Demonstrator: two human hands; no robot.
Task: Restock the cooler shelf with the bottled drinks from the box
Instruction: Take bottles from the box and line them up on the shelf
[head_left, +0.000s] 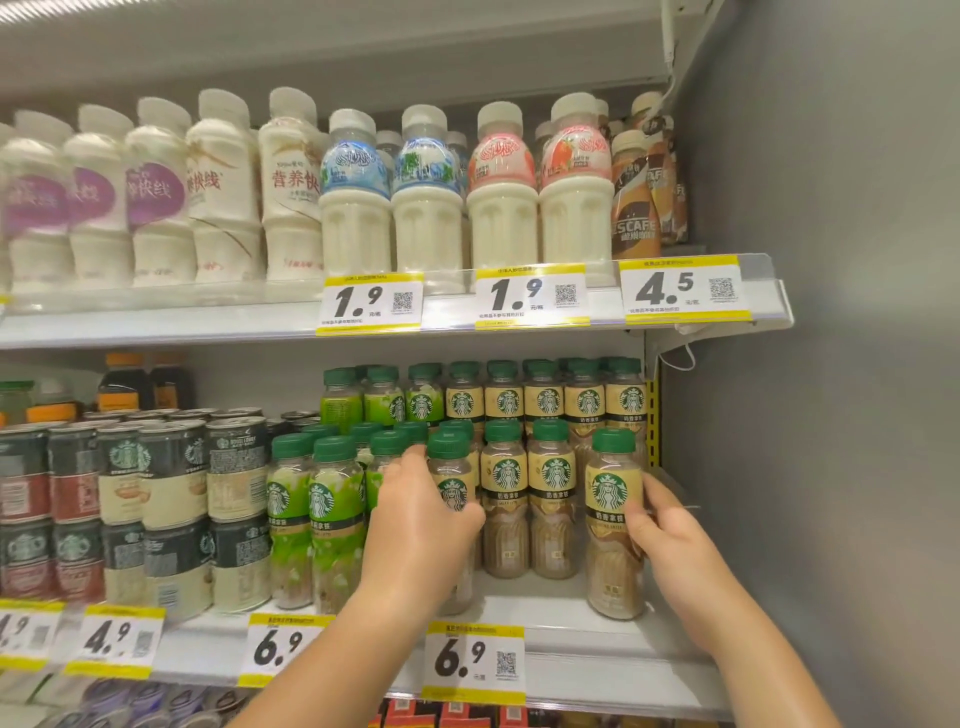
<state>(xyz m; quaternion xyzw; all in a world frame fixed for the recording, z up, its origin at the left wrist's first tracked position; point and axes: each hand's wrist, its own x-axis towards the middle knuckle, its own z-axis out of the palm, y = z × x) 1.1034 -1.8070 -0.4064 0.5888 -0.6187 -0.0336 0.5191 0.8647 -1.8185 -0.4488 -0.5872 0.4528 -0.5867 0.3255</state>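
On the middle cooler shelf (571, 639) stand rows of green-capped coffee bottles with beige labels. My left hand (421, 525) wraps around one beige-label bottle (454, 467) at the front of the row, standing on the shelf. My right hand (670, 540) grips the right side of another beige-label bottle (610, 514) standing upright at the shelf's front right, apart from the rows behind. To the left stand green-label bottles (332, 514) of the same shape. No box is in view.
Stacked coffee cans (171, 499) fill the shelf's left part. The upper shelf (467, 317) carries white milk-drink bottles (504, 197) and brown coffee bottles. The cooler's grey side wall (810, 364) is close on the right. Price tags hang on both shelf edges.
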